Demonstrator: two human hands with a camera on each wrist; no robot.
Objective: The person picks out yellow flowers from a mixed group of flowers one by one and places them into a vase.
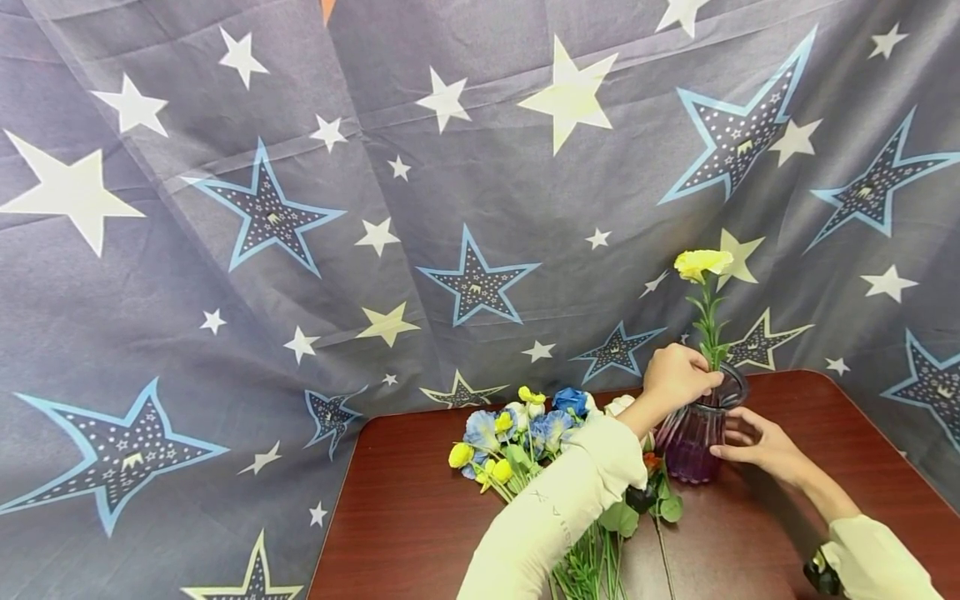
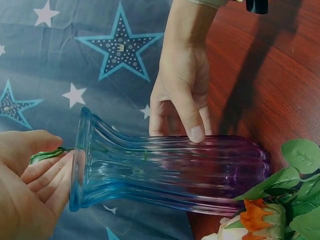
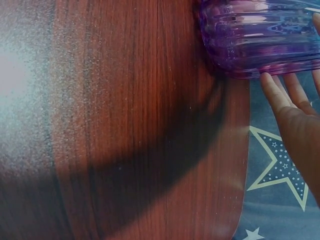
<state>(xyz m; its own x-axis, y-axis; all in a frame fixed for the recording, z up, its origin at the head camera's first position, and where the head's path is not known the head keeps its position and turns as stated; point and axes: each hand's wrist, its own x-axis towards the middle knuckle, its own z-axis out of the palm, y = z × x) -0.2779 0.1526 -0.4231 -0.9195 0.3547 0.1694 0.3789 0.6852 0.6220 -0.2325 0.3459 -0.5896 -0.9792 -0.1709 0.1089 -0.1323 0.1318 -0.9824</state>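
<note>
My left hand [image 1: 678, 379] pinches the green stem of a yellow ruffled flower [image 1: 703, 265] at the mouth of a ribbed glass vase [image 1: 693, 442]. The flower stands upright above the rim. Blue at the flared mouth, the vase [image 2: 170, 172] turns purple toward its base. In the left wrist view, a bit of green stem [image 2: 47, 156] shows at the left hand [image 2: 27, 185], by the rim. Fingertips and thumb of my right hand [image 1: 761, 446] rest against the vase's right side. From the right wrist, the extended fingers [image 3: 272, 90] touch the purple glass [image 3: 260, 40].
A heap of blue, yellow and white flowers [image 1: 517, 433] lies on the brown table [image 1: 405, 500], partly behind the left sleeve [image 1: 555, 508]. An orange flower [image 2: 257, 220] with leaves lies close beside the vase. Behind the table hangs a grey star-patterned cloth [image 1: 480, 192].
</note>
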